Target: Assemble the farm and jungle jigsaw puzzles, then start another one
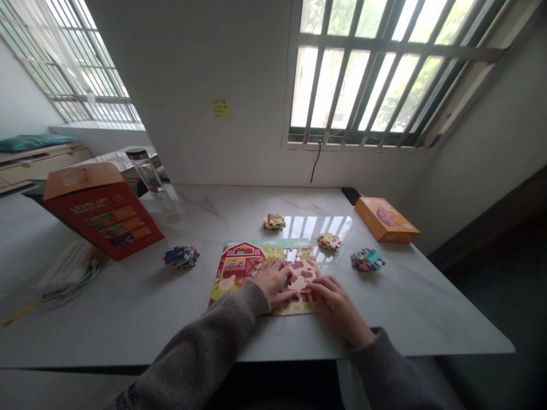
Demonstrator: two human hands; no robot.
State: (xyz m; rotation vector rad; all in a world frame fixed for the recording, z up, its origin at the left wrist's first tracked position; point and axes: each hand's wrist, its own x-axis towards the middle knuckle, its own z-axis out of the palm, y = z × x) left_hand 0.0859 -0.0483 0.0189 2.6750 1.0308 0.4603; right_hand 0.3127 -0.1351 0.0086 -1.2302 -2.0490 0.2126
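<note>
Left hand (274,281), fingers apart, partly hides puzzle (301,272). Right hand (332,295) at its edge, can't tell grip. Box (106,213) left of puzzle: "LEVEL UP!"

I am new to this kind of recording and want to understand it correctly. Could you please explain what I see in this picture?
There is no machine here. One camera, worn on a person's head, looks forward and down at that person's two bare hands. On the pale table lies a farm puzzle, with loose pieces in four piles: one to its left, one behind it and two toward the right. A red box stands at the left; an orange box lies at the right. The left hand rests on the puzzle. The right hand has its fingers at the puzzle's right side; whether they grip a piece is too small to tell.
</note>
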